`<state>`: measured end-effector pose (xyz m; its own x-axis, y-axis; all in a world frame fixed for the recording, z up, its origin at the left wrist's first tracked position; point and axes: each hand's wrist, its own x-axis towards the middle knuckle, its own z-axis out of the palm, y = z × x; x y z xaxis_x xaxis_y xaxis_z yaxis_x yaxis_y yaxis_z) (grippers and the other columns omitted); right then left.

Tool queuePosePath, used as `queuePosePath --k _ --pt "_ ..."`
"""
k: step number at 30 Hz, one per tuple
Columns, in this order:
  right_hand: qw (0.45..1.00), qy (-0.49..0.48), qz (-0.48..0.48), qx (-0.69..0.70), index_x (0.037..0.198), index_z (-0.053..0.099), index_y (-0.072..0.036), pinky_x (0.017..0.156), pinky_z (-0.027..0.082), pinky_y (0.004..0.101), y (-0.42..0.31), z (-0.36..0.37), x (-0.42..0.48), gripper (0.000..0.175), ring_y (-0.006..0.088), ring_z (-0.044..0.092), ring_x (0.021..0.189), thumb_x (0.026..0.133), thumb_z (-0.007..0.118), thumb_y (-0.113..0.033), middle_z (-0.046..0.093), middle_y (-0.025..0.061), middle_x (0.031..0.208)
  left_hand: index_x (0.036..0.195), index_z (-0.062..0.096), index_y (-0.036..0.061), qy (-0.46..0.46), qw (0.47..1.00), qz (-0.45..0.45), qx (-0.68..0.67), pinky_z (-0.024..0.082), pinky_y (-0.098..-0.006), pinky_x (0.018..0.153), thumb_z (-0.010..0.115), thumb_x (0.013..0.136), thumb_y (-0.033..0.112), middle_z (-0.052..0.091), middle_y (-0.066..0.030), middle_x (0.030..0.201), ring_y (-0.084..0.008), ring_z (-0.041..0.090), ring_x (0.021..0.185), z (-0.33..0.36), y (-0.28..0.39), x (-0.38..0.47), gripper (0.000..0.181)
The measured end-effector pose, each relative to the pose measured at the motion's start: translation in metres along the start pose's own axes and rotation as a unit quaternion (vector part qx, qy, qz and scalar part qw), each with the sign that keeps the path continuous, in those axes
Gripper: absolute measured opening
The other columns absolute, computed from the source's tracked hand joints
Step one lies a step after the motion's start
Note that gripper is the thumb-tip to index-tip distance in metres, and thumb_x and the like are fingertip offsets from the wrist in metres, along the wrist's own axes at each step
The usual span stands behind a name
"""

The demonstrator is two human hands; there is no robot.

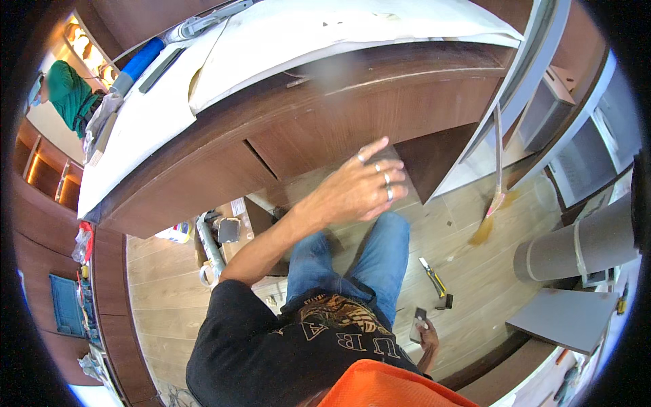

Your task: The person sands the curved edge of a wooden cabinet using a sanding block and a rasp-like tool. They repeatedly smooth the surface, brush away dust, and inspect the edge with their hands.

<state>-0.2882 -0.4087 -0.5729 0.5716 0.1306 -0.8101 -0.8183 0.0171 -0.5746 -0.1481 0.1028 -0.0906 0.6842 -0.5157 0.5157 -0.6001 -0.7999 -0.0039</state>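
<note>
My left hand (367, 187) reaches out above my knees in front of a dark wood-grain counter front (315, 152). It wears several rings, its fingers are apart, and nothing shows in its grasp. Low at my right side, my right hand (430, 337) grips a small flat grey rectangular piece (418, 325), its exact kind unclear. On the wood-look floor beside my right leg lies a yellow and black utility knife (433, 279) with its blade out. A small dark angled piece (444, 302) rests just behind the knife.
White covering (305, 30) lies over the countertop. To the right are a broom (491, 219), a large grey roll (574, 244) and a grey panel (564, 315). A sealant tube (211, 244) and tape roll (206, 274) sit left. A person in green (74, 94) is beyond the counter.
</note>
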Motion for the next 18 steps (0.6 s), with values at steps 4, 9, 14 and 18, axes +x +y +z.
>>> queuePosePath --k 4,9,14,18 --pt "0.933 -0.045 -0.263 -0.241 0.153 0.041 -0.013 0.088 0.048 0.031 -0.168 0.113 -0.103 0.063 0.0152 0.057 0.1 0.095 0.064 -0.012 0.059 0.0048 0.126 0.107 0.073 0.0147 -0.008 0.999 -0.037 -0.017 0.041 -0.0472 0.113 0.074 0.083 0.016 0.069 -0.0053 0.112 -0.0228 0.064 0.114 0.007 0.005 -0.028 0.025" --pt "0.81 -0.11 -0.508 -0.27 0.148 0.044 -0.002 0.115 0.031 0.0375 -0.361 0.23 -0.185 0.057 0.026 0.042 0.139 0.101 0.048 -0.033 0.046 0.0161 0.149 0.115 0.07 0.0138 0.057 0.958 -0.191 -0.206 0.051 -0.0447 0.1 0.071 0.09 0.017 0.07 -0.0081 0.118 -0.0247 0.068 0.107 0.007 0.026 -0.041 0.025" --pt "0.51 -0.133 -0.693 -0.492 0.151 0.044 -0.018 0.084 0.047 0.0434 -0.486 0.346 -0.305 0.06 0.0368 0.061 0.1 0.099 0.054 -0.047 0.056 0.0168 0.109 0.133 0.055 0.0016 0.149 0.802 -0.262 -0.516 0.052 -0.0397 0.096 0.062 0.1 0.017 0.068 -0.0117 0.113 -0.0222 0.064 0.111 -0.017 0.042 -0.017 0.037" --pt "0.401 -0.071 -0.702 -0.584 0.149 0.047 -0.031 0.068 0.049 0.0457 -0.519 0.387 -0.323 0.056 0.038 0.063 0.084 0.097 0.056 -0.051 0.054 0.0141 0.094 0.138 0.042 -0.0034 0.337 0.666 -0.204 -0.633 0.056 -0.037 0.096 0.052 0.105 0.019 0.059 -0.0132 0.122 -0.0198 0.062 0.112 -0.013 0.037 0.012 0.041"
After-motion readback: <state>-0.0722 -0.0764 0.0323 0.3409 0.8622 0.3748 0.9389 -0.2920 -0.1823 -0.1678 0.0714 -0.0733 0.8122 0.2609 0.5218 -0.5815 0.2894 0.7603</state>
